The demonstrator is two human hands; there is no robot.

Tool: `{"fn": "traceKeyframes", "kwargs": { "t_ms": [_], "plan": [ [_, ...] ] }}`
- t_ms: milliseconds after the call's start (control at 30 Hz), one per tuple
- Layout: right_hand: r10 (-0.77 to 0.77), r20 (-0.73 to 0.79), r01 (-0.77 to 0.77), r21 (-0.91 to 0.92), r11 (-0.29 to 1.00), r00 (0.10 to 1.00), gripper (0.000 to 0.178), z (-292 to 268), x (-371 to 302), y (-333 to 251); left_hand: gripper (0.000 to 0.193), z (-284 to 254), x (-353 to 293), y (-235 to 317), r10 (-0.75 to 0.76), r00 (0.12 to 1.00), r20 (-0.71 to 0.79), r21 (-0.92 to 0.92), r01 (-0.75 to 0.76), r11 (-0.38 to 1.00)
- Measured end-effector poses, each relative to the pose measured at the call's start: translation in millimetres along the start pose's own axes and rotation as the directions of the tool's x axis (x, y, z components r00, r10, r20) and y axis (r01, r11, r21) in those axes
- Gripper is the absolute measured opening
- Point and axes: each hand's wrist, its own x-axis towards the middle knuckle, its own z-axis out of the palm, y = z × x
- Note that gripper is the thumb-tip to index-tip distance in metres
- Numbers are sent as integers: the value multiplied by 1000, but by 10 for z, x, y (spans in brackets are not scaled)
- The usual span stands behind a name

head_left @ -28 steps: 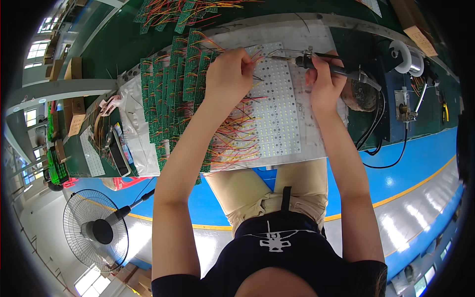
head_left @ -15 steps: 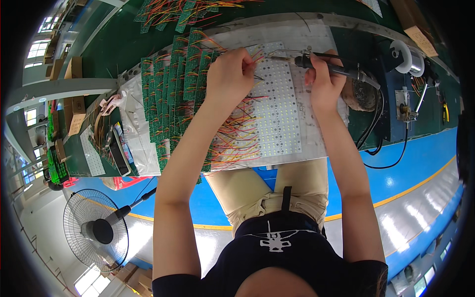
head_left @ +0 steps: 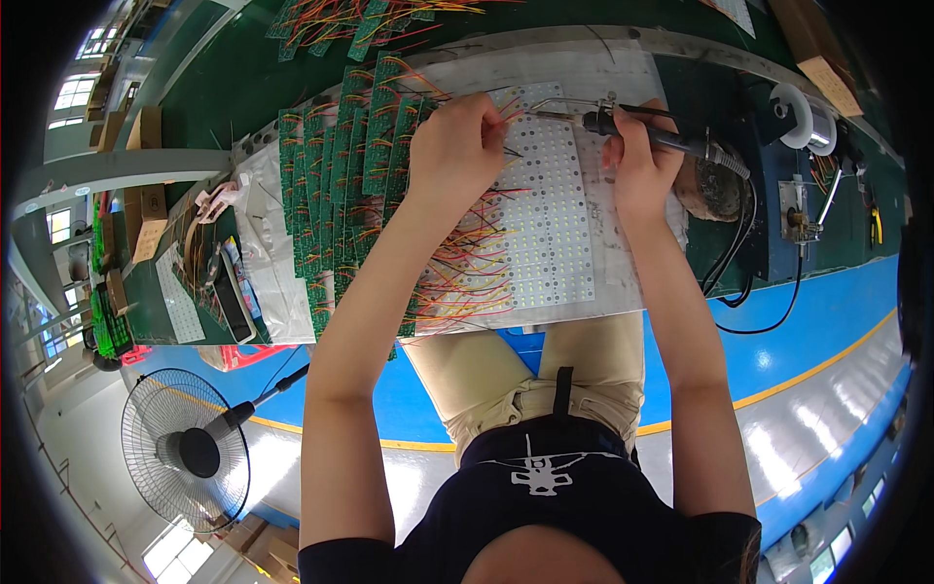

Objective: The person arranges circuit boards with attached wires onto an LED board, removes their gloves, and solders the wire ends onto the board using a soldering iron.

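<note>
My right hand (head_left: pixel 645 161) grips a soldering iron (head_left: pixel 605 124) that has a thin metal solder-feed tube above its tip. The tip points left, over the upper part of a white LED board (head_left: pixel 550 219) dotted with small lights. Close to that tip, my left hand (head_left: pixel 455 146) has its fingers pinched on a wire (head_left: pixel 511 114) at the board's upper left edge. Green circuit boards (head_left: pixel 336 185) lie in overlapping rows left of the white board, partly under my left forearm. Their red, yellow and black wires (head_left: pixel 472 268) reach across to the white board's left edge.
A solder reel (head_left: pixel 806 122) stands at the right by a dark blue soldering unit (head_left: pixel 778 229) with black cables. Nearer my right hand sits a round, brownish block (head_left: pixel 708 185). More wired green boards (head_left: pixel 365 29) lie at the back. A fan (head_left: pixel 199 453) stands at the lower left.
My left hand has shifted very slightly right, and the soldering iron has moved a touch with my right hand. Otherwise the arrangement looks the same.
</note>
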Motion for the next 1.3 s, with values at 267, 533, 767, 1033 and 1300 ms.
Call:
{"fn": "traceKeyframes", "kwargs": {
  "t_ms": [267,533,767,1033,1300],
  "plan": [
    [9,30,-7,-55,998,1000,10,-56,-11,17,8,0,9,14,-4,1000,16,-10,4,1000],
    [-31,2,31,20,999,1000,12,-16,-13,-7,6,1,4,16,-3,1000,0,-11,3,1000],
    [-50,9,50,52,997,999,11,-30,-9,-8,12,2,1,8,17,1000,-6,10,-17,1000],
    [-21,2,21,10,1000,1000,10,-44,2,-31,15,-104,-34,-18,143,989,-33,-5,-143,990],
    [-6,-5,6,24,1000,1000,10,-53,5,-12,22,-110,-103,75,131,991,-3,-43,-131,990]
  ]
}}
